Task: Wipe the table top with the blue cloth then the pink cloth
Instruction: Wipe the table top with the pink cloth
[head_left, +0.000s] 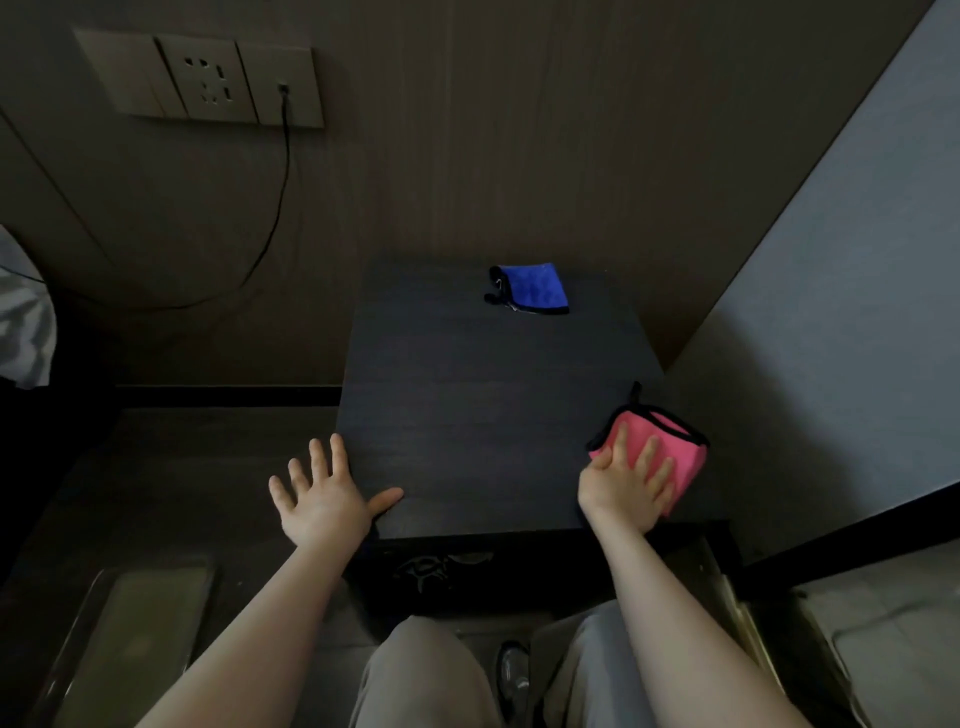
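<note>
Pink cloth (670, 457) lies under right hand (626, 491) on table (467, 415).

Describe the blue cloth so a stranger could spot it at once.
Find the dark table against the wall, then look to its far edge, right of the middle. The blue cloth lies there folded, with black trim, and nothing touches it. The only other cloth is the pink cloth at the near right corner, under the right hand.

One cloth (532, 288) at the table (467, 415) top's far edge, the other cloth (670, 457) near right, under the right hand (626, 491)
</note>
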